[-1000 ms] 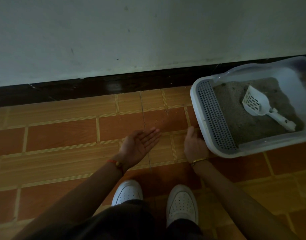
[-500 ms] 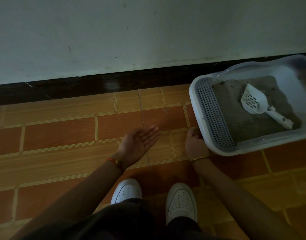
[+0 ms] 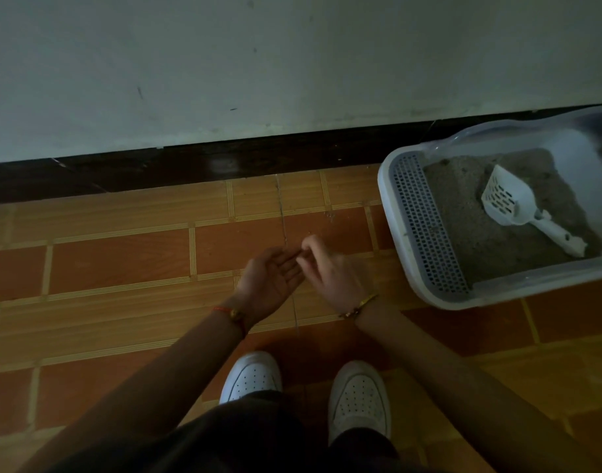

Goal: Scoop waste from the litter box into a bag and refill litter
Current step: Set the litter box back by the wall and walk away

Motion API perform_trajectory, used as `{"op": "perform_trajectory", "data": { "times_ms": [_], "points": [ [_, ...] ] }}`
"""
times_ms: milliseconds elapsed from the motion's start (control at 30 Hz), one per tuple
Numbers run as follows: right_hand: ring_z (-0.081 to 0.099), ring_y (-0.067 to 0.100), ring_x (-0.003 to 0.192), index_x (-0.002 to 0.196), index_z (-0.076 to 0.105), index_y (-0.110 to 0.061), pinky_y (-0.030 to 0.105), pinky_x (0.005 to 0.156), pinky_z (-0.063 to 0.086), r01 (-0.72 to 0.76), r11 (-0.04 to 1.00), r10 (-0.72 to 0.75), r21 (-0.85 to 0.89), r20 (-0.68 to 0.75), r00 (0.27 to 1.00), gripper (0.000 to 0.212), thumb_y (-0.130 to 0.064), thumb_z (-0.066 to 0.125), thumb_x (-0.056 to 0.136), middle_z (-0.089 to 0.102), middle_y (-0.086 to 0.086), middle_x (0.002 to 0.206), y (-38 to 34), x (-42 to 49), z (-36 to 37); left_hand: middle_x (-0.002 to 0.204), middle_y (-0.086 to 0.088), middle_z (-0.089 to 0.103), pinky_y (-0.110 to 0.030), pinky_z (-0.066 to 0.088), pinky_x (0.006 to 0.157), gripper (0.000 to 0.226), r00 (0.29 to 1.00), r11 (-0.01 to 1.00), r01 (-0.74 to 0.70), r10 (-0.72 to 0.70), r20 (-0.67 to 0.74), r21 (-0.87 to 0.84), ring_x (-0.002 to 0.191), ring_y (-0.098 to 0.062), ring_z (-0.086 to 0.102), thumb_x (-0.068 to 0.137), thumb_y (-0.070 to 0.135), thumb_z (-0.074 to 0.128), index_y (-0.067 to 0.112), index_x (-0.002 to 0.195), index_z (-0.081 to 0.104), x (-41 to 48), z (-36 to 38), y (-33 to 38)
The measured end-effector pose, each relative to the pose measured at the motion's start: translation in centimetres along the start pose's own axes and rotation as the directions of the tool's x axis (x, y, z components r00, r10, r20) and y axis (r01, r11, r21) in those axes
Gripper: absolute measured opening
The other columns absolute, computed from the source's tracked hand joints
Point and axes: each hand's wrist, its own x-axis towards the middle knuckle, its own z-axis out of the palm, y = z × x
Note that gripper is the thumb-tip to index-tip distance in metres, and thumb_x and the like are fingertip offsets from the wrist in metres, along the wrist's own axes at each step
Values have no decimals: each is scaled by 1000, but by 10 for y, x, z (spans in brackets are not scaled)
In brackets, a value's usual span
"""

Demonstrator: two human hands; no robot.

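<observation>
A white litter box sits on the floor at the right, with a grey perforated step along its near-left side and grey litter inside. On the litter lies a white slotted scoop, handle pointing right. My left hand is held palm up with straight fingers, left of the box. My right hand, motion-blurred, hovers at the left hand's fingertips with its own fingertips bunched together. Whether anything is between them is too small to tell.
The floor has orange and brown tiles, with a few specks near the box corner. A dark skirting board and a pale wall run along the back. My two white shoes stand below the hands.
My right hand has left the floor by the box's corner and moved left to the fingertips of my left hand. The left hand has stayed palm up.
</observation>
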Motion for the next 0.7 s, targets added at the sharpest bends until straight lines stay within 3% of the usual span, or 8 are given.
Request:
{"op": "perform_trajectory", "data": {
  "times_ms": [100,167,233,300,467,600,700],
  "points": [
    [45,8,44,115,38,-18,22,38,41,-178,984,178,4,15,984,26,-38,26,102,49,-6,63,14,21,-9,124,-22,65,-38,54,95,41,999,999,-7,9,32,-49,112,-29,67,102,17,33,-8,124,56,2,-2,7],
    [40,6,47,124,39,-10,19,41,31,-285,948,294,-143,49,954,34,-34,29,103,50,-1,70,28,35,-17,127,-23,63,-42,51,97,40,999,997,-9,11,31,-73,117,-31,63,101,16,34,-7,123,57,0,-3,12],
    [48,14,54,125,39,-9,25,44,31,-262,875,295,-408,18,955,40,-39,27,103,58,7,82,43,47,-21,127,-23,63,-44,50,97,39,999,996,-17,19,30,-91,117,-32,63,101,16,34,-7,123,57,0,-6,16],
    [52,21,62,123,40,-8,30,47,32,-227,824,294,-519,50,954,42,-41,26,102,60,13,94,52,58,-19,128,-22,63,-44,50,98,39,999,995,-30,32,20,-99,117,-32,63,101,16,35,-6,125,56,-1,-11,20],
    [61,24,67,119,43,-7,30,49,33,-63,804,221,-591,198,955,36,-35,26,104,62,13,97,50,76,-1,128,-21,63,-41,47,105,40,999,991,-50,52,13,-127,116,-31,64,101,17,34,-6,123,59,-6,-16,24],
    [64,23,70,121,42,-3,30,50,33,-11,785,200,-619,236,951,26,-8,27,100,64,12,95,46,77,8,126,-23,64,-44,48,101,41,999,990,-44,44,-5,-134,115,-32,64,101,16,35,-8,115,65,-6,-20,22],
    [66,24,72,123,40,2,31,51,37,17,764,200,-645,261,945,28,-2,27,99,64,13,94,48,83,6,127,-22,64,-41,45,108,41,999,990,-45,44,-6,-131,117,-32,63,101,17,35,-7,120,63,-6,-20,20]
  ]
}}
